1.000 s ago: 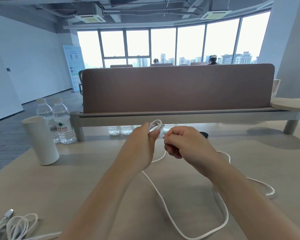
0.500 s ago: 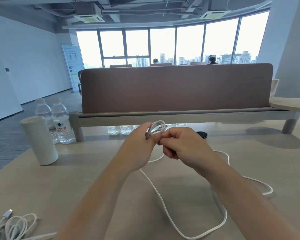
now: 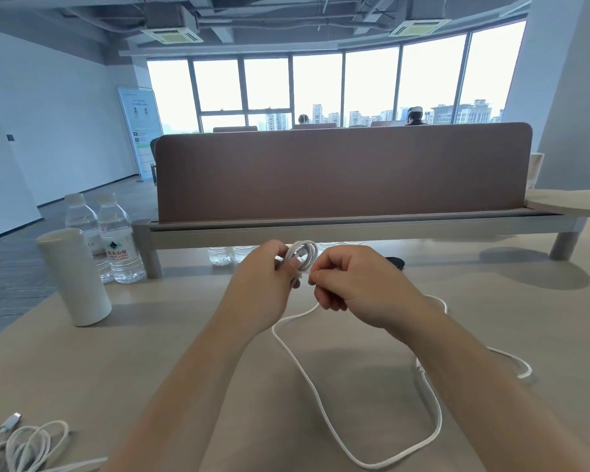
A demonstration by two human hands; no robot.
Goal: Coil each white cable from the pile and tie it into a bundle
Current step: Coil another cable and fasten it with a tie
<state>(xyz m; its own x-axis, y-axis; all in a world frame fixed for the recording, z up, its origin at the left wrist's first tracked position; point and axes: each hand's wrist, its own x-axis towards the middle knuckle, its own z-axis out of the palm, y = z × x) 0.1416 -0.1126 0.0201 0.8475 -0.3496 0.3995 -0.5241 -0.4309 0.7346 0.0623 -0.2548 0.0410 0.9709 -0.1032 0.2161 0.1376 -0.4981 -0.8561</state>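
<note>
Our left hand (image 3: 263,284) holds a small coil (image 3: 304,253) of the white cable (image 3: 321,403) in its curled fingers (image 3: 292,267), lifted above the worktop (image 3: 150,369). Our right hand (image 3: 355,287), just beside it, pinches the same cable close to the coil. Below our fingers the long loose part lies on the worktop, toward us and to the right. We judge this cable is only begun: few turns are made, most is left, and there is no tie yet. Far below and left of our fingers, the pile (image 3: 24,447) is not yet coiled.
</note>
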